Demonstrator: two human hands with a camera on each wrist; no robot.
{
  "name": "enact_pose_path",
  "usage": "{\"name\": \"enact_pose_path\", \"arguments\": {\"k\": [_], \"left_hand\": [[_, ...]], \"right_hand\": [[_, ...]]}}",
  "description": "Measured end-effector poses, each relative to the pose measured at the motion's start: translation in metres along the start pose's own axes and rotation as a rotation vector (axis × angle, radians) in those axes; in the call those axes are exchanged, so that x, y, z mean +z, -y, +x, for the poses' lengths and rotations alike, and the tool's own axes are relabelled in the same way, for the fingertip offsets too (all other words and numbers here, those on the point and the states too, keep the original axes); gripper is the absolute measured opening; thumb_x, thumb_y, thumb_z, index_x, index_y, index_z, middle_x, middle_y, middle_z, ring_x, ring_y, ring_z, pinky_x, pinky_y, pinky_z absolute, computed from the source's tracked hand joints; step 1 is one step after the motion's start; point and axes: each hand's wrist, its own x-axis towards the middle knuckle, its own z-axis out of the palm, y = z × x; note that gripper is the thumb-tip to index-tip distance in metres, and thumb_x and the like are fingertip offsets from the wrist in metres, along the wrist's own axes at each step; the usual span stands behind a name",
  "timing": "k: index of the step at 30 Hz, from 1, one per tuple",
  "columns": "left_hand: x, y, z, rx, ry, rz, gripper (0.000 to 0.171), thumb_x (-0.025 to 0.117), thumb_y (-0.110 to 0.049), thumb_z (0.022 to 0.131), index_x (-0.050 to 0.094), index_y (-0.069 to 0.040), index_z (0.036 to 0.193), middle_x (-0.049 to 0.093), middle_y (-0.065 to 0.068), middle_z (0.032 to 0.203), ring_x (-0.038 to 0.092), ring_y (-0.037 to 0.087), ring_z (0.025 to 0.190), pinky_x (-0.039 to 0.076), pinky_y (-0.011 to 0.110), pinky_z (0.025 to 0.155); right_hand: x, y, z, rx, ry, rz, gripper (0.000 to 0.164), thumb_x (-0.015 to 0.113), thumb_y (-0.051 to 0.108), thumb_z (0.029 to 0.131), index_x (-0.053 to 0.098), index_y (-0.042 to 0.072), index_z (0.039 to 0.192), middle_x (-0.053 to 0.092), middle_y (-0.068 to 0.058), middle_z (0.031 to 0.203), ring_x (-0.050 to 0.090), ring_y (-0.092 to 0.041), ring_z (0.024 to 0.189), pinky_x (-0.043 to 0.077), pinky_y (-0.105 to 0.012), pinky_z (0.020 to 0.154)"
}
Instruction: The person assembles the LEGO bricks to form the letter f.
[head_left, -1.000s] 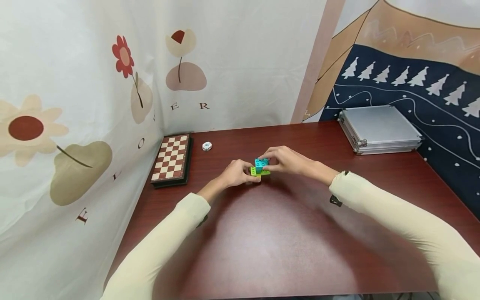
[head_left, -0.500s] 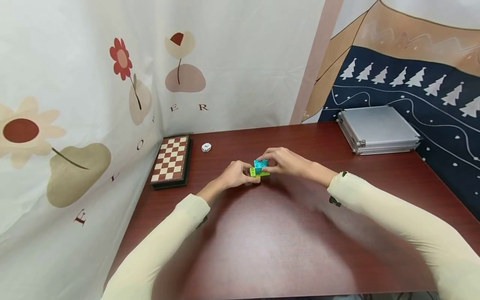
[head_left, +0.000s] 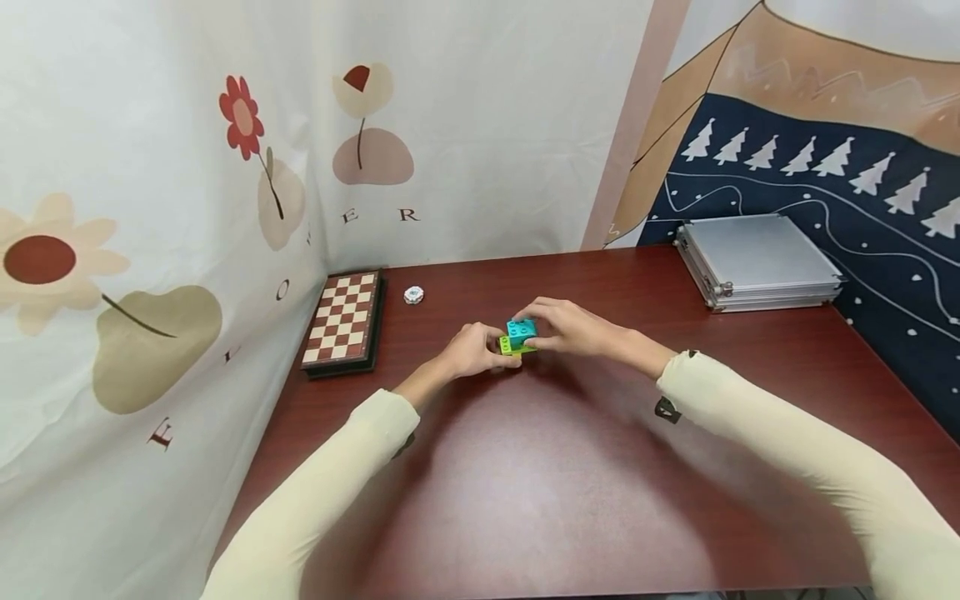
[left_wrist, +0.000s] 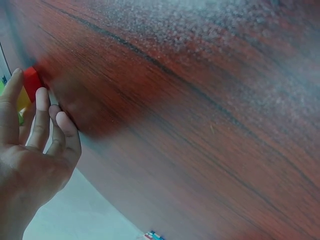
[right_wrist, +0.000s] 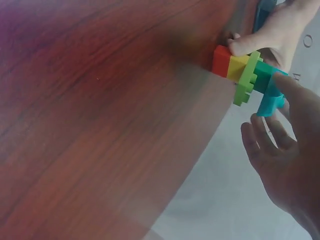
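Observation:
A stack of toy building bricks stands on the table between my hands. In the right wrist view it runs from a red brick (right_wrist: 221, 61) at the table through a yellow brick (right_wrist: 238, 67), a lime-green plate (right_wrist: 246, 82) and a dark green brick (right_wrist: 262, 76) to a turquoise brick (right_wrist: 270, 102) on top, which overhangs one side. My left hand (head_left: 472, 348) grips the lower bricks, its thumb at the red and yellow ones. My right hand (head_left: 573, 327) pinches the turquoise brick between thumb and fingers, partly covering it.
At the table's (head_left: 480, 500) back left lies a chessboard box (head_left: 341, 321). Beside it is a small white round piece (head_left: 413, 295). Silver flat cases (head_left: 761, 254) are piled at the back right. Printed curtains (head_left: 480, 125) border the table behind and at the sides.
Both hands stay around the brick stack. The right hand's fingers have shifted slightly on the turquoise brick; the stack has hardly moved.

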Motion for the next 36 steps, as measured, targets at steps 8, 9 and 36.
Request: {"name": "enact_pose_path", "arguments": {"k": [8, 9, 36], "left_hand": [[-0.001, -0.001, -0.002, -0.002, 0.01, 0.011, 0.043, 0.083, -0.037, 0.09, 0.069, -0.008, 0.118, 0.071, -0.002, 0.073, 0.068, 0.012, 0.061, 0.051, 0.027, 0.066], [-0.001, -0.002, -0.002, 0.003, 0.01, 0.022, 0.043, 0.083, -0.038, 0.09, 0.069, -0.008, 0.118, 0.071, -0.002, 0.074, 0.067, 0.012, 0.062, 0.05, 0.027, 0.066], [0.008, -0.026, 0.01, -0.042, -0.029, -0.24, 0.054, 0.072, -0.031, 0.1, 0.059, -0.003, 0.144, 0.076, 0.009, 0.115, 0.074, 0.021, 0.099, 0.056, 0.034, 0.088]], "right_hand": [[0.007, -0.005, -0.004, -0.005, -0.016, 0.076, 0.051, 0.078, 0.005, 0.093, 0.06, 0.008, 0.141, 0.064, -0.012, 0.122, 0.069, -0.024, 0.101, 0.06, -0.038, 0.085], [0.007, -0.006, -0.005, -0.005, -0.018, 0.082, 0.052, 0.078, 0.005, 0.093, 0.06, 0.008, 0.142, 0.064, -0.012, 0.122, 0.069, -0.023, 0.1, 0.06, -0.039, 0.085], [0.0, -0.033, -0.027, 0.345, -0.084, 0.302, 0.028, 0.068, 0.017, 0.103, 0.061, 0.003, 0.126, 0.071, -0.015, 0.119, 0.072, -0.028, 0.091, 0.06, -0.041, 0.082]]}}
